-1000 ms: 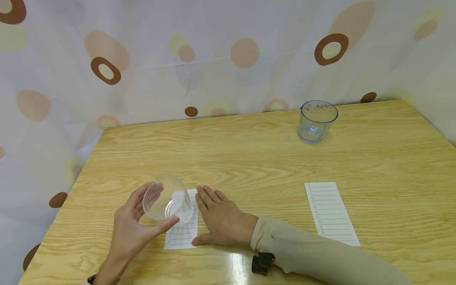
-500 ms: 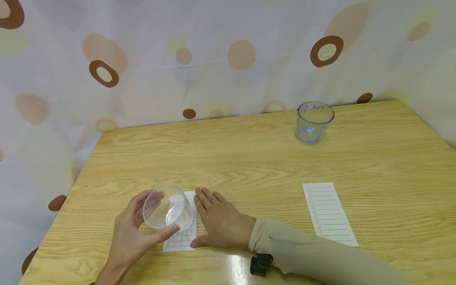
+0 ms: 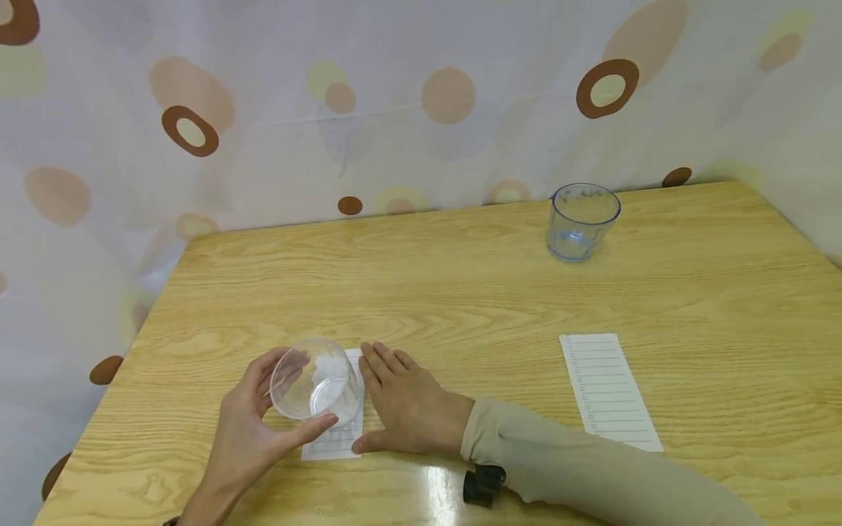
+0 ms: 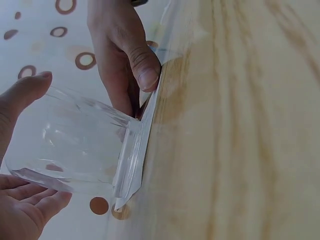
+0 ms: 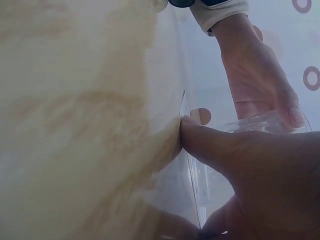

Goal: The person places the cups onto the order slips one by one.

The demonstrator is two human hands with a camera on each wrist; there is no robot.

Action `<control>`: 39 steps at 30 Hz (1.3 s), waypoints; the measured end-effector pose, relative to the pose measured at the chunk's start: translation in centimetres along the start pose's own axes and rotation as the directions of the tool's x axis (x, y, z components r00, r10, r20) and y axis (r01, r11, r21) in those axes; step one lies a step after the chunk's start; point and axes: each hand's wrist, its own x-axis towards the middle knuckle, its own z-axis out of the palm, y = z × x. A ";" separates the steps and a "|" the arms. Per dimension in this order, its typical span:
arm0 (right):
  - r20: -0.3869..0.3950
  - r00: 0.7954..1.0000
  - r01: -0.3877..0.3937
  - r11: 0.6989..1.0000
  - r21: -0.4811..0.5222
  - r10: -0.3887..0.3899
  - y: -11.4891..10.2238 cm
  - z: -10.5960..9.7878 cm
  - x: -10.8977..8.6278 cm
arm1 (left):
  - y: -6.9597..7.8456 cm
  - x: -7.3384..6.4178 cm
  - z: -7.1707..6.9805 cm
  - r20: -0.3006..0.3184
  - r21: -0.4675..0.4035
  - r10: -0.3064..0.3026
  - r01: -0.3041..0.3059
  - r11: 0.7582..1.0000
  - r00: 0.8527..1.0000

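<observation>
In the head view, my left hand [image 3: 250,431] grips a clear round cup [image 3: 327,398] from its left side, thumb in front and fingers behind. The cup stands over a white lined slip of paper [image 3: 332,448] at the table's left. In the left wrist view, the cup's base [image 4: 127,160] appears to meet the paper. A white patch shows through the cup's bottom; whether it is only the paper, I cannot tell. My right hand [image 3: 414,409] lies with straight fingers on the table along the paper's right edge, its thumb tip [image 5: 187,121] touching that edge.
A second clear cup with a blue rim [image 3: 575,237] stands at the back right. Another lined slip [image 3: 612,391] lies right of my right sleeve [image 3: 566,453]. A spotted curtain [image 3: 388,109] hangs behind the wooden table [image 3: 454,292].
My left hand has lowered the cup a little and shifted it slightly right over the paper, and it leans less. The right hand stays where it was.
</observation>
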 end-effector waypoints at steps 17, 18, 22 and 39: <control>-0.001 1.000 -0.004 0.997 0.080 0.004 0.7 -0.3 -0.2 | 0.8 0.5 -0.8 0.051 0.098 0.087 -0.092 0.991 0.995; -0.001 1.000 -0.004 0.995 0.100 0.004 0.9 -0.3 -0.3 | 1.0 0.6 -0.8 0.048 0.101 0.108 -0.113 0.988 0.993; 0.006 1.000 -0.015 0.984 0.177 0.015 1.9 -0.9 -0.8 | 1.6 1.0 -1.0 0.043 0.121 0.144 -0.148 0.982 0.989; -0.013 0.989 -0.141 0.967 0.212 0.147 6.8 -3.5 -2.0 | 4.3 2.7 0.2 0.047 0.261 0.259 -0.262 0.929 0.965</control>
